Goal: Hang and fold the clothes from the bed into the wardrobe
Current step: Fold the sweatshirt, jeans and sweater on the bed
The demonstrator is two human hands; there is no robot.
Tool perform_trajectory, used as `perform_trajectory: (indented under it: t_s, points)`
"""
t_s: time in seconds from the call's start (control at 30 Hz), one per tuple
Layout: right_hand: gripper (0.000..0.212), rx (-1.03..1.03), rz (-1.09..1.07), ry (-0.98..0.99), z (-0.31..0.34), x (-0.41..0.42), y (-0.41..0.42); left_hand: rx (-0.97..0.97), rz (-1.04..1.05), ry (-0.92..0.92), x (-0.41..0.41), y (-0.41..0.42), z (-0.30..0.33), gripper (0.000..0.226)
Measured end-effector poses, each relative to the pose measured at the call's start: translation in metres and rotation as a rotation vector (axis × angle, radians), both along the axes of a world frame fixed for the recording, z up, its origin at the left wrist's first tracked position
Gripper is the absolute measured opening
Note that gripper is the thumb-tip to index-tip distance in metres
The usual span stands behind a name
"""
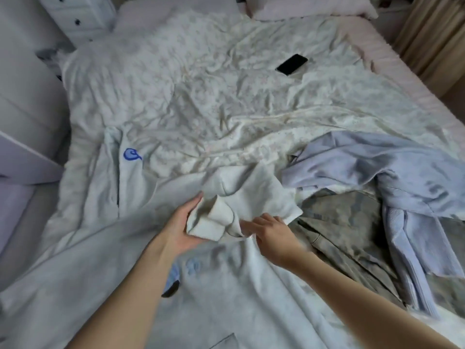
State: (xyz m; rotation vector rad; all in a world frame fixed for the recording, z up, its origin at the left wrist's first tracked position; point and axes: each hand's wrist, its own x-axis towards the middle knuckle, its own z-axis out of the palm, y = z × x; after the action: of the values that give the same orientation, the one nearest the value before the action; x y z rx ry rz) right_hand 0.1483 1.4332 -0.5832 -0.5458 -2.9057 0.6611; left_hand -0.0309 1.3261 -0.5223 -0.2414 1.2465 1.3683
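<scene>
A pale white garment (251,285) with a small blue logo lies spread over the near side of the bed. Its ribbed cuff (214,220) is bunched up between my hands. My left hand (185,224) holds the cuff from the left, thumb on top. My right hand (270,229) pinches the cloth just to the right of the cuff. A light blue shirt (392,187) lies crumpled at the right. A grey-green garment (349,222) lies under the shirt's edge.
A black phone (292,64) lies on the rumpled floral duvet (214,102) further up the bed. Pillows (307,6) are at the head. A white wardrobe or drawer front (22,102) stands to the left, and a beige curtain (435,36) hangs at the right.
</scene>
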Motion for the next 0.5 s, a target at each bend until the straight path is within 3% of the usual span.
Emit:
perform_trajectory:
  t_s: [0.03,0.1,0.23,0.3,0.37,0.5]
  points:
    - [0.061,-0.063,-0.003,-0.049,-0.004,0.000,-0.013,-0.091,-0.060,0.084,0.003,-0.017,-0.009,0.022]
    - [0.062,-0.184,-0.026,-0.135,-0.007,-0.001,-0.032,-0.209,-0.050,0.177,0.008,-0.037,-0.028,0.019]
    - [0.063,-0.377,-0.062,-0.130,-0.007,0.000,-0.065,-0.122,0.135,0.129,0.026,-0.055,-0.042,0.022]
    - [0.059,-0.455,-0.174,-0.178,-0.014,0.001,-0.070,-0.269,0.257,0.376,0.036,-0.058,-0.056,0.013]
    - [0.051,-0.502,-0.320,-0.210,-0.022,0.004,-0.070,-0.502,0.301,0.617,0.048,-0.064,-0.061,0.018]
    - [0.044,-0.487,-0.374,-0.277,-0.031,0.011,-0.070,-0.516,0.209,0.547,0.071,-0.088,-0.082,0.016]
